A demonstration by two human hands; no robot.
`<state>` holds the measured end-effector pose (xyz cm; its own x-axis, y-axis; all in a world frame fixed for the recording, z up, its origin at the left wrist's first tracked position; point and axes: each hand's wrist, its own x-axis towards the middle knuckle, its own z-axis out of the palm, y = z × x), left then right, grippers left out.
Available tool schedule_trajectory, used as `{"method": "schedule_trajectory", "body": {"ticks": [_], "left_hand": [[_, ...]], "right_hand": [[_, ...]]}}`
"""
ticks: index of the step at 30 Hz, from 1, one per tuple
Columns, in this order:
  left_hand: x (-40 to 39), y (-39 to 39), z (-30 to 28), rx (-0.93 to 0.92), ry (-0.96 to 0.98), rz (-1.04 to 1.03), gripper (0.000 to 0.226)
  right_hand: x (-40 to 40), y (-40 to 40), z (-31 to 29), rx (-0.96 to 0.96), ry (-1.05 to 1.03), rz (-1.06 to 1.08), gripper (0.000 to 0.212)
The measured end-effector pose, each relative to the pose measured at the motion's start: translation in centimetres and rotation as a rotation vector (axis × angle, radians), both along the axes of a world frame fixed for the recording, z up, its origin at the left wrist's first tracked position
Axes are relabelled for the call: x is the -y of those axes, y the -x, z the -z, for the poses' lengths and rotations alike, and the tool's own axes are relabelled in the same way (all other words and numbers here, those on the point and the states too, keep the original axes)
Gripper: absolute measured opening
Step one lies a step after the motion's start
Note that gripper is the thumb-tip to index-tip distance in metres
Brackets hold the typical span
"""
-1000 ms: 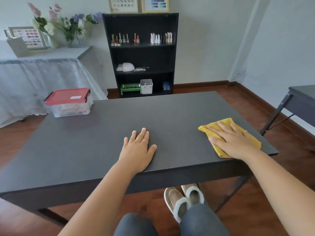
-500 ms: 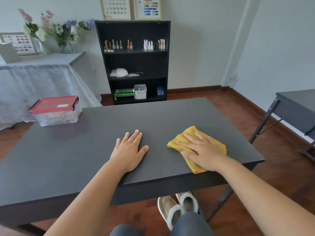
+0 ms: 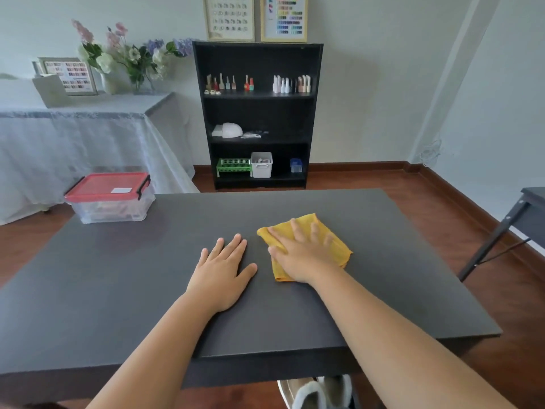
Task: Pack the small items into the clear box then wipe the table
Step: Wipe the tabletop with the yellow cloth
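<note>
A clear box (image 3: 110, 209) with a red latched lid stands at the far left corner of the dark grey table (image 3: 118, 278); small items show faintly inside it. A yellow cloth (image 3: 339, 240) lies near the table's middle. My right hand (image 3: 300, 255) presses flat on the cloth with fingers spread and slightly blurred. Just left of it, my left hand (image 3: 221, 273) rests palm down on the bare table, fingers apart, holding nothing.
A black shelf unit (image 3: 259, 113) with nail polish bottles and small bins stands against the far wall. A cloth-covered table (image 3: 73, 137) with flowers sits at the left. Another dark table (image 3: 528, 214) stands at the right edge. My slippered feet (image 3: 315, 394) show below.
My right hand has slid the yellow cloth leftward from the table's right edge toward the middle, ending close beside my left hand. The left hand has stayed flat in place.
</note>
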<state>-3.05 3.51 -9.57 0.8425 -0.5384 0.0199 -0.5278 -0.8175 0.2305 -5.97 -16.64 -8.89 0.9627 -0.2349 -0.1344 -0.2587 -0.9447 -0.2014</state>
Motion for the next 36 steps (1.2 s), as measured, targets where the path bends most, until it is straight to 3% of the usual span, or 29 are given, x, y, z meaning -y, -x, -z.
{"method": "schedule_trajectory", "body": {"ticks": [2,4,8,11,16,19,29,36], "left_hand": [[0.1,-0.5,0.0,0.002,0.008,-0.009,0.071],[0.2,-1.1,0.0,0.0,0.008,-0.012,0.071],[0.4,-2.3,0.0,-0.008,0.001,-0.016,0.071],[0.3,-3.0,0.1,-0.022,0.016,-0.032,0.071],[0.1,-5.1,-0.2,-0.002,0.016,-0.109,0.065],[0.2,-6.1,-0.4,-0.007,0.012,-0.128,0.063],[0.5,-6.3,0.0,-0.018,0.017,-0.128,0.064],[0.5,-6.6,0.2,-0.009,0.029,-0.126,0.064]], "right_hand": [[-0.9,0.1,0.8,0.031,0.013,-0.162,0.05],[1.7,-0.7,0.2,0.037,0.0,-0.168,0.047],[8.1,-4.0,-1.2,-0.01,0.018,0.198,0.05],[7.4,-7.0,-1.3,-0.014,0.027,0.285,0.051],[0.4,-10.4,-0.3,0.014,-0.008,-0.062,0.05],[1.7,-11.3,-0.1,0.009,-0.022,-0.17,0.048],[21.3,-7.1,-1.0,-0.01,0.054,0.372,0.054],[19.8,-3.0,-0.7,-0.049,0.042,0.332,0.063]]}}
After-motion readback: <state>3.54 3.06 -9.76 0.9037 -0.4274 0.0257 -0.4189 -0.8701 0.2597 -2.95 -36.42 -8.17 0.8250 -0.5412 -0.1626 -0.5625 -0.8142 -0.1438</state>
